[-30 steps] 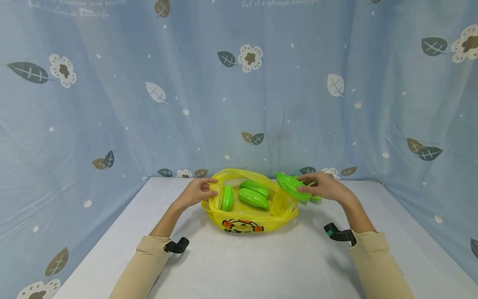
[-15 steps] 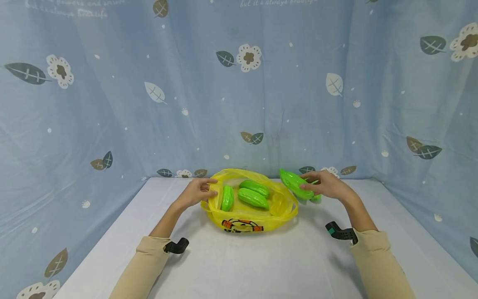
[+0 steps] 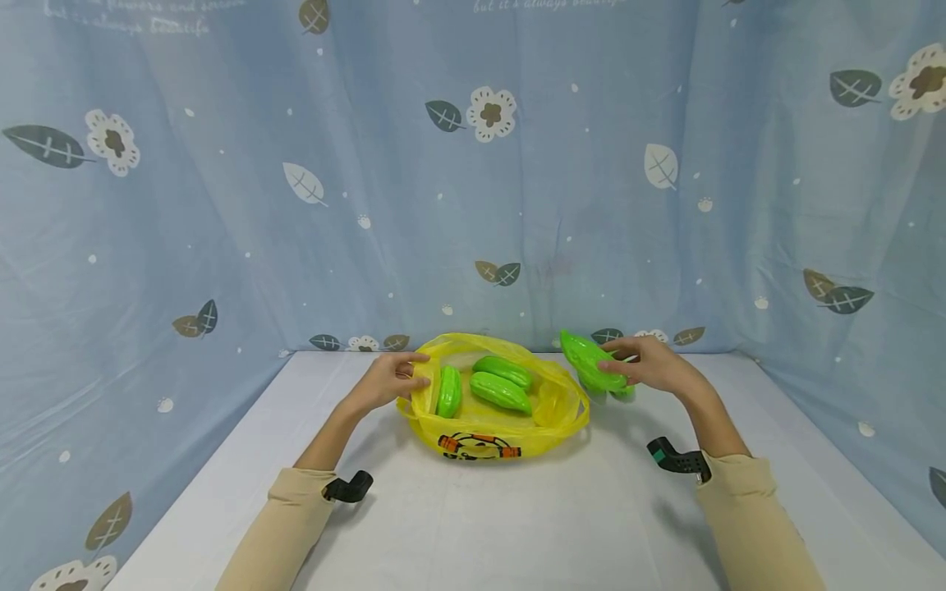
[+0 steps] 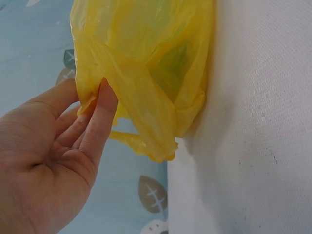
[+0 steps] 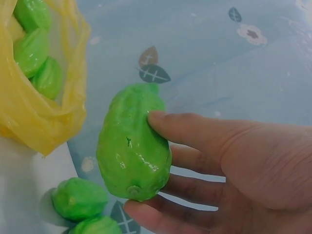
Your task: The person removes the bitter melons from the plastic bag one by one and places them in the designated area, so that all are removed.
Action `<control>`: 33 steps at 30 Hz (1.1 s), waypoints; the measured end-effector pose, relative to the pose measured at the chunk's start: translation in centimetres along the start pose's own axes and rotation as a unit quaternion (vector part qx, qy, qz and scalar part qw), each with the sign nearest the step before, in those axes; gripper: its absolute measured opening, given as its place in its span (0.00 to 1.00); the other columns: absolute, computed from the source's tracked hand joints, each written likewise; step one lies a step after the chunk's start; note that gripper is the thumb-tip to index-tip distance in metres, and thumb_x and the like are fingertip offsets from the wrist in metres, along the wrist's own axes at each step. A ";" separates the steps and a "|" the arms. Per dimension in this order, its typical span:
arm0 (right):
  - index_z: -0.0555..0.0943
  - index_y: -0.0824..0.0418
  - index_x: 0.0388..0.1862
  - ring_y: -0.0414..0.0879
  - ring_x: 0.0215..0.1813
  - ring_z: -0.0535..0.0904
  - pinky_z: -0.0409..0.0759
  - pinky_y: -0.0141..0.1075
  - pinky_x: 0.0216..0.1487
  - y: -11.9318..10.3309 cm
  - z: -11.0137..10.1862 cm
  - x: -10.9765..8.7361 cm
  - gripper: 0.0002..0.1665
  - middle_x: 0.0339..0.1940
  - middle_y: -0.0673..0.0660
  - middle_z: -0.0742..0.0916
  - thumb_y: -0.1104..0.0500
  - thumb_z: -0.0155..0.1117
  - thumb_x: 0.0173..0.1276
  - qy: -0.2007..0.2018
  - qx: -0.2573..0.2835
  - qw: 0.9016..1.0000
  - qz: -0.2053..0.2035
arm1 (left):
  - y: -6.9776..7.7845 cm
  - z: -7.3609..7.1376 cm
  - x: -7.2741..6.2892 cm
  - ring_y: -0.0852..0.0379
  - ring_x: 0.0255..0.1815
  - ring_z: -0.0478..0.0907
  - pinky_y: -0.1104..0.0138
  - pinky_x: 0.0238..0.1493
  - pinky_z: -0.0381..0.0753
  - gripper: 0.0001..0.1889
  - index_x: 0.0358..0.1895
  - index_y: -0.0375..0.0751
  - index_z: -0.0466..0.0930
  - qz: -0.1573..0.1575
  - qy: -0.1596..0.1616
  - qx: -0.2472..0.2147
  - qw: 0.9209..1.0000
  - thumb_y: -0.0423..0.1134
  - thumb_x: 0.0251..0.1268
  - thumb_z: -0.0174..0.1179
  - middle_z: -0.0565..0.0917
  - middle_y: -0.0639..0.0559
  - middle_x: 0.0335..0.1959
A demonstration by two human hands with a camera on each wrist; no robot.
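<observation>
My right hand [image 3: 650,364] holds a glossy green bitter melon [image 3: 590,361] above the table, right of the yellow plastic bag [image 3: 550,439]. In the right wrist view, the thumb lies along one side of this ribbed melon [image 5: 134,146] and the fingers are behind and below it. My left hand [image 3: 386,380] pinches the left side of the bag's rim; the left wrist view shows the film [image 4: 141,92] between thumb and fingers. Inside the open bag lie three more melons, one melon [image 3: 448,392] near the left wall and a pair [image 3: 501,391] in the middle.
Below the held melon, further green melons [image 5: 80,199] lie on the table, partly hidden in the head view. The white table [image 3: 502,525] ends at a blue patterned curtain [image 3: 547,189] behind and at both sides. A black camera mount sits on each wrist.
My right hand has drifted slightly right and up with the bitter melon, away from the bag, and the melon is tilted more steeply. The left hand keeps its place on the rim.
</observation>
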State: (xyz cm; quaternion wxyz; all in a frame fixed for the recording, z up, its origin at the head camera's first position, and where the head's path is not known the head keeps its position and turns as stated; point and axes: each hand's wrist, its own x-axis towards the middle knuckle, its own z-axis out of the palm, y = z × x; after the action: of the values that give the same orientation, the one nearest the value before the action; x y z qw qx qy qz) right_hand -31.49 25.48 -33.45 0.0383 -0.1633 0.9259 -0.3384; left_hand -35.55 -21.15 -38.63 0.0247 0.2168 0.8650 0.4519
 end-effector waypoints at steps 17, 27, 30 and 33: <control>0.68 0.69 0.70 0.65 0.59 0.79 0.87 0.47 0.48 0.6 -0.8 -0.4 0.39 0.62 0.73 0.77 0.44 0.60 0.72 0.025 -0.008 1.000 0.009 | -0.1 -0.1 0.1 0.54 0.35 0.86 0.57 0.37 0.89 0.27 0.65 0.39 0.74 0.006 -0.003 0.005 1.000 0.41 0.64 0.67 0.85 0.38 0.45; 0.66 0.69 0.71 0.65 0.59 0.79 0.88 0.43 0.45 1.1 -1.1 -0.7 0.40 0.64 0.75 0.76 0.43 0.59 0.72 0.037 -0.007 0.999 0.024 | -0.1 -0.1 0.0 0.54 0.36 0.85 0.58 0.37 0.89 0.27 0.66 0.39 0.74 0.004 -0.004 0.005 1.000 0.41 0.64 0.67 0.86 0.39 0.45; 0.66 0.69 0.72 0.65 0.59 0.79 0.88 0.44 0.46 1.3 -1.2 -0.7 0.41 0.64 0.75 0.76 0.42 0.59 0.72 0.045 -0.004 0.999 0.025 | -0.1 -0.1 0.1 0.54 0.36 0.85 0.58 0.36 0.89 0.27 0.66 0.39 0.74 0.006 -0.004 0.004 1.000 0.41 0.64 0.67 0.86 0.39 0.44; 0.67 0.69 0.71 0.65 0.60 0.78 0.88 0.44 0.45 1.6 -1.2 -0.7 0.41 0.64 0.75 0.76 0.42 0.60 0.72 0.051 0.001 0.998 0.025 | 0.0 0.0 0.1 0.54 0.36 0.85 0.60 0.36 0.89 0.27 0.66 0.39 0.74 0.006 -0.004 0.004 1.000 0.41 0.64 0.67 0.86 0.39 0.44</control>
State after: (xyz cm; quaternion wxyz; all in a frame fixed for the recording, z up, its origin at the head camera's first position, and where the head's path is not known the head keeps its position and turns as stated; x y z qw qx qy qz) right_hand -31.49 27.57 -33.58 -0.0009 -0.1228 0.9302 -0.3459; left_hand -35.63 -21.17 -38.62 0.0249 0.2244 0.8651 0.4480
